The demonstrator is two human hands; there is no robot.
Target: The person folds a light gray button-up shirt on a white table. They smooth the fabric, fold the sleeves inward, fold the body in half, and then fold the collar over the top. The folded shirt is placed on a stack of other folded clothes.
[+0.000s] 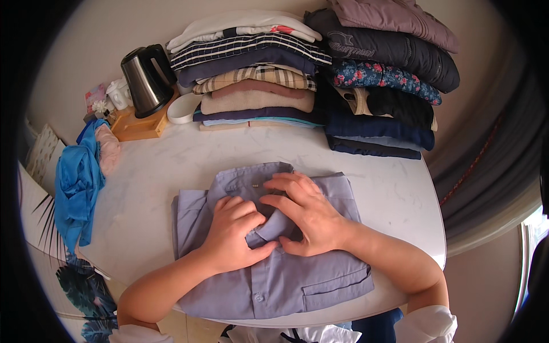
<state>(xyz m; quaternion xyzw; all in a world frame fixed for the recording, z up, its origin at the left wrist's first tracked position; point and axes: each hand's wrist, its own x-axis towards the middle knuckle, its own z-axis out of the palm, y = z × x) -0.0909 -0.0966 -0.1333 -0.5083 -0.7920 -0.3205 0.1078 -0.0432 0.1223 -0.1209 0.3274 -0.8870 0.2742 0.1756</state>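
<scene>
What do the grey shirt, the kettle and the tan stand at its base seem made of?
Grey shirt: woven cloth, perhaps a cotton blend; matte, with soft creases.
Kettle: apparently stainless steel, satin, from its silvery body's blurred highlights.
Tan stand: probably wood or bamboo, smooth, judging by its warm colour.

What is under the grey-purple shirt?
The white table shows beside the shirt, apparently supporting it. Directly beneath, the cloth hides the surface, so I cannot tell whether anything else lies there.

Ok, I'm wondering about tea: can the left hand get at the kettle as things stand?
Probably, with a stretch: the left hand, at the shirt, has bare tabletop ahead; the low wooden tray and white bowl by the kettle don't seem to block it.
</scene>
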